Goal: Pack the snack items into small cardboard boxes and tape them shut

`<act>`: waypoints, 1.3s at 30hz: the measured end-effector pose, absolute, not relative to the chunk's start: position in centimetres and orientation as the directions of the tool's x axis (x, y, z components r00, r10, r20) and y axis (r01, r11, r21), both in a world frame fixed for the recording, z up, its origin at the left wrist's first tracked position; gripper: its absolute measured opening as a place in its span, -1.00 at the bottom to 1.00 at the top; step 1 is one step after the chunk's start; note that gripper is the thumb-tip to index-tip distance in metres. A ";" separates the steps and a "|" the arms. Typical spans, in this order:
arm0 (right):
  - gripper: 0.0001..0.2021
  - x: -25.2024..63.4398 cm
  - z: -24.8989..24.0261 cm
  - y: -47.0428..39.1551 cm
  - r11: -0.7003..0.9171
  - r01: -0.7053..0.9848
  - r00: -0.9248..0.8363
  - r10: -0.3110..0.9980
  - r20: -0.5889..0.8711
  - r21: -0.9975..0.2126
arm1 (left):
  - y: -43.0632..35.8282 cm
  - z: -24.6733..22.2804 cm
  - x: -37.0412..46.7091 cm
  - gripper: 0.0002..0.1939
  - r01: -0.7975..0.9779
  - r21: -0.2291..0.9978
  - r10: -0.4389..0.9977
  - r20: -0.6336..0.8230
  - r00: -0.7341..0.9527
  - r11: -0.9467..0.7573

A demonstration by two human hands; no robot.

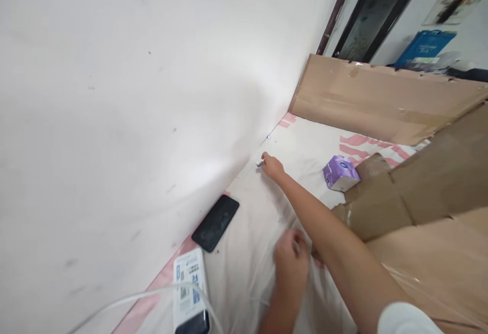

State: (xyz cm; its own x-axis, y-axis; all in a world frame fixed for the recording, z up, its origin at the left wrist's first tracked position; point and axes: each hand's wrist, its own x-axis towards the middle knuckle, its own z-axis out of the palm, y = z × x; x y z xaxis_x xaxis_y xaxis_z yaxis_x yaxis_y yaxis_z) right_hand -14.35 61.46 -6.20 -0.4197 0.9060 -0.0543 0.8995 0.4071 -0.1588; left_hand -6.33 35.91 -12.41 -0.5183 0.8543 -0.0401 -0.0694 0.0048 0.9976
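My right hand (272, 166) reaches far out over the pale sheet, its fingers closed in a pinch. At the fingertips is a small silvery piece (260, 164), too small to make out its kind. My left hand (292, 252) is nearer to me, below the right forearm. It is smeared by motion with the fingers curled, so whether it holds anything is unclear. Tiny shiny bits (269, 137) lie on the sheet beyond my right hand, close to the wall. Another small clear bit (279, 218) lies between my two hands.
A black phone (215, 223) lies along the white wall (152, 95). Nearer is a white, printed power bank (189, 283) with a white cable (152, 291) across it. A purple tissue box (340, 173) stands at right, beside cardboard panels (381, 100) that border the sheet.
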 end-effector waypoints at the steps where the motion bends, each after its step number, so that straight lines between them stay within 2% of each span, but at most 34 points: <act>1: -0.71 -14.0 -5.9 60.0 0.427 0.892 -0.441 0.894 -0.078 -0.148 | 35.7 -12.4 -6.6 -0.82 -0.077 0.997 0.809 -0.050 -0.585 0.006; 5: -0.80 -12.9 -4.5 54.4 0.503 0.856 -0.517 0.837 -0.178 -0.119 | 35.9 -12.7 -9.4 -0.65 -0.099 0.995 0.554 -0.080 -0.829 -0.005; 8: -0.84 -11.7 -3.6 51.5 0.571 0.812 -0.582 0.782 -0.221 -0.117 | 36.5 -12.9 -11.0 -0.49 -0.102 0.994 0.487 -0.069 -0.870 -0.040; 12: -0.87 -9.6 -2.6 48.7 0.675 0.726 -0.685 0.697 -0.210 -0.130 | 37.0 -13.1 -11.4 -0.38 -0.090 0.991 0.563 -0.020 -0.826 -0.096; 15: -0.85 -7.8 -1.5 46.2 0.717 0.687 -0.724 0.664 -0.187 -0.120 | 36.6 -13.1 -11.3 -0.46 -0.086 0.989 0.624 0.008 -0.781 -0.121; 23: -0.82 -3.6 0.5 43.2 0.644 0.757 -0.650 0.725 -0.229 -0.108 | 37.1 -12.7 -11.0 -0.52 0.012 0.993 0.676 0.092 -0.731 -0.121; 26: -0.80 -2.2 0.8 42.8 0.624 0.770 -0.636 0.736 -0.233 -0.131 | 37.3 -13.4 -10.3 -0.53 0.177 0.980 0.707 0.188 -0.682 -0.090; 29: -0.81 -1.5 0.9 42.2 0.542 0.826 -0.564 0.790 -0.240 -0.155 | 37.4 -14.5 -9.7 -0.49 0.422 0.901 0.694 0.368 -0.618 -0.102; 32: -0.80 -1.4 0.8 41.5 0.494 0.852 -0.523 0.819 -0.236 -0.174 | 37.5 -15.1 -9.4 -0.44 0.536 0.830 0.674 0.485 -0.557 -0.155; 34: -0.81 -1.4 0.7 41.1 0.520 0.835 -0.549 0.811 -0.201 -0.180 | 37.5 -15.1 -9.4 -0.43 0.547 0.821 0.673 0.498 -0.546 -0.164; 39: -0.89 -1.8 0.0 40.9 0.583 0.788 -0.611 0.781 -0.132 -0.195 | 37.3 -15.2 -10.2 -0.48 0.481 0.869 0.701 0.416 -0.580 -0.119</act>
